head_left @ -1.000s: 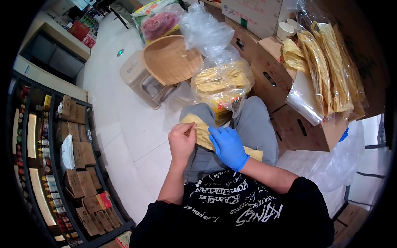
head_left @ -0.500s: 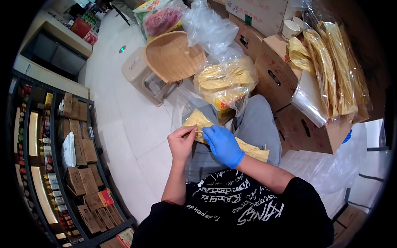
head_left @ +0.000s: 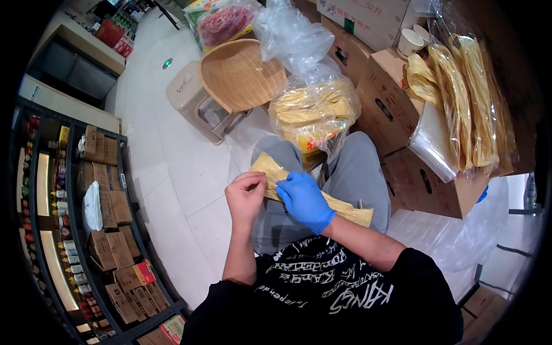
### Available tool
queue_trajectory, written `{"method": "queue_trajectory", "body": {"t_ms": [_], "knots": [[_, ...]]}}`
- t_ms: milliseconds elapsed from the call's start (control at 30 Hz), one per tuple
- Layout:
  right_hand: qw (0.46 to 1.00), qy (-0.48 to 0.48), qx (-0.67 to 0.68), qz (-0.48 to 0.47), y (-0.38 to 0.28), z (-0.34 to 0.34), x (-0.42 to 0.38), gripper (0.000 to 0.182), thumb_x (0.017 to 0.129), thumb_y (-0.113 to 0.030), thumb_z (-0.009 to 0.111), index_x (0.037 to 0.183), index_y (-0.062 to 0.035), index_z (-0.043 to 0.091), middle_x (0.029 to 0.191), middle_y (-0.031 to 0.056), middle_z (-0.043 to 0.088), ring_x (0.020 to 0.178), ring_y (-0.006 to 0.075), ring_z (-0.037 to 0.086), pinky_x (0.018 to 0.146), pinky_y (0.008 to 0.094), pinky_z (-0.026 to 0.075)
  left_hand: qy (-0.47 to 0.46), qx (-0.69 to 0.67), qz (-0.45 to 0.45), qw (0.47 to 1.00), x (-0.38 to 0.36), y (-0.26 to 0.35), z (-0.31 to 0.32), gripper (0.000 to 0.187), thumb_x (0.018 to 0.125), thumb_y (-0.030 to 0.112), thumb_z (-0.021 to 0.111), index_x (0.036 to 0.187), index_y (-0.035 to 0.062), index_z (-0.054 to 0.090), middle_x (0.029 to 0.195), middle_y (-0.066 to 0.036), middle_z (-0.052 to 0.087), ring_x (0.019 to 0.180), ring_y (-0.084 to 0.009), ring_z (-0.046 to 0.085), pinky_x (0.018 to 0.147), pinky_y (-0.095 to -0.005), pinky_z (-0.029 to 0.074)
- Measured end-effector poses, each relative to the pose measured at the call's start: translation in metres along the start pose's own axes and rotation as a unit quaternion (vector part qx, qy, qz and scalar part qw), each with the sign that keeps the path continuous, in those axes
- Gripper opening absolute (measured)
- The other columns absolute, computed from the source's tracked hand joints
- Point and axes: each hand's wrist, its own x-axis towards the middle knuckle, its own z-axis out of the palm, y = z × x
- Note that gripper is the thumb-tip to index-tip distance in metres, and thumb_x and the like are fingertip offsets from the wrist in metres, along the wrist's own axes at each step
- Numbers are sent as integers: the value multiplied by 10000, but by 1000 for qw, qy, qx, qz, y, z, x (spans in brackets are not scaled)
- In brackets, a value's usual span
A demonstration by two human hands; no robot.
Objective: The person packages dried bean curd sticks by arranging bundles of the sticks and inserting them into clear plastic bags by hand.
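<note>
A flat bundle of yellow dried tofu skin lies slantwise across my lap, seemingly in clear plastic. My bare left hand is at the bundle's upper left edge, thumb and fingers pinched together; what they hold is too small to make out. My right hand, in a blue glove, is closed over the middle of the bundle and covers part of it. Beyond my knees stands a large clear bag full of more yellow tofu skin.
A woven basket rests on a beige plastic stool. At the right, cardboard boxes carry bagged tofu skin, a stack of clear bags and paper cups. Shelving with cartons lines the left.
The loose clear plastic standing above the bundle's far end no longer shows there. My left hand has shifted slightly left; my right hand has moved slightly down and left on the bundle.
</note>
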Motion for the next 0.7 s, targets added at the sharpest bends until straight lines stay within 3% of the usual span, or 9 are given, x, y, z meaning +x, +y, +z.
{"method": "queue_trajectory", "body": {"t_ms": [200, 267, 300, 333, 400, 500, 600, 700], "knots": [[997, 46, 49, 26, 8, 22, 6, 159, 862, -121, 549, 958, -42, 648, 849, 177, 552, 802, 356, 526, 710, 442, 427, 39, 110, 121, 986, -15, 9, 20, 95, 740, -50, 669, 828, -53, 703, 881, -127, 687, 818, -214, 657, 774, -306, 514], [995, 73, 68, 27, 10, 24, 7, 176, 858, -106, 548, 988, -42, 648, 845, 176, 550, 800, 355, 524, 707, 442, 424, 62, 158, 226, 959, -19, 2, 27, 104, 734, -56, 662, 831, -45, 698, 884, -130, 683, 872, -252, 653, 808, -315, 502], [992, 85, 92, 25, 11, 23, 8, 181, 824, -79, 579, 981, -23, 649, 824, 171, 550, 795, 350, 527, 713, 419, 428, 64, 138, 208, 966, -22, 3, 30, 97, 743, -60, 655, 829, -38, 695, 891, -125, 684, 929, -265, 643, 926, -375, 466], [988, 97, 115, 24, 12, 21, 7, 195, 791, -53, 609, 975, -4, 651, 804, 166, 550, 789, 344, 529, 719, 397, 432, 58, 135, 207, 967, -22, -1, 32, 97, 743, -60, 655, 829, -38, 695, 891, -125, 684, 929, -265, 643, 926, -375, 466], [983, 99, 147, 45, 16, 17, 5, 215, 768, -51, 623, 977, -4, 634, 824, 153, 544, 818, 328, 535, 745, 381, 438, 86, 133, 272, 949, -23, -12, 37, 79, 755, -66, 646, 816, -40, 690, 893, -124, 683, 945, -270, 645, 1020, -466, 400], [969, 122, 201, 79, 21, 17, 5, 274, 728, -40, 638, 995, -7, 586, 893, 136, 532, 870, 297, 539, 792, 351, 445, 86, 78, 239, 964, -30, -17, 42, 59, 767, -74, 637, 801, -40, 671, 896, -124, 679, 969, -282, 642, 1068, -542, 320], [968, 127, 189, 101, 29, 13, 4, 341, 711, -5, 605, 1037, -20, 506, 1031, 115, 509, 910, 226, 531, 820, 318, 446, 80, 48, 254, 963, -36, -25, 49, 51, 776, -78, 628, 798, -36, 645, 894, -122, 673, 967, -279, 644, 1061, -532, 332], [894, 110, 406, 155, 39, 10, 3, 317, 754, -8, 560, 1069, -17, 520, 1017, 71, 512, 932, 145, 507, 844, 285, 430, 59, 74, 272, 958, -47, -32, 60, 69, 766, -78, 647, 783, -13, 632, 888, -106, 671, 944, -280, 650, 1044, -520, 350]]}}
